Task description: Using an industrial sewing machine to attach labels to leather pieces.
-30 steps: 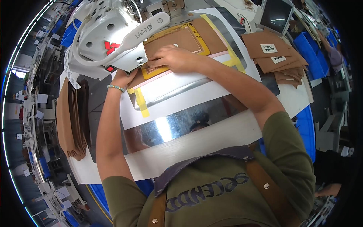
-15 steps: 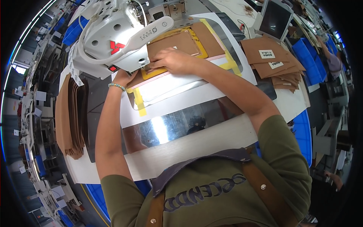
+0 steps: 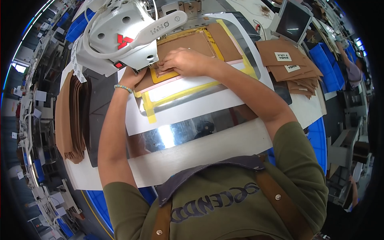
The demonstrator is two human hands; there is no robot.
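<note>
My right hand [image 3: 185, 62] rests on a brown panel [image 3: 196, 43] set inside a yellow-edged frame [image 3: 216, 45]. Its fingers are bent and pressed together at the panel's near left part; whatever lies between them is hidden. My left hand [image 3: 134, 77], with a beaded bracelet at the wrist, reaches to the frame's left side. The white sewing machine head [image 3: 120, 38] covers its fingers. The frame belongs to a clear template [image 3: 251, 71] with yellow tape strips, which lies over a white sheet [image 3: 138, 127]. Another brown piece [image 3: 224, 40] shows right of the frame.
Brown panels with white labels [image 3: 276, 56] are piled on the right, near a dark screen [image 3: 294, 22]. Folded brown pieces [image 3: 68, 120] stand at the left. A shiny metal plate [image 3: 188, 132] lies nearest me. Blue bins [image 3: 326, 64] stand beyond the table.
My right hand's fingers have drawn together and curled more over the panel's near left part. My left hand stays beside the machine head. The whole view has shifted slightly.
</note>
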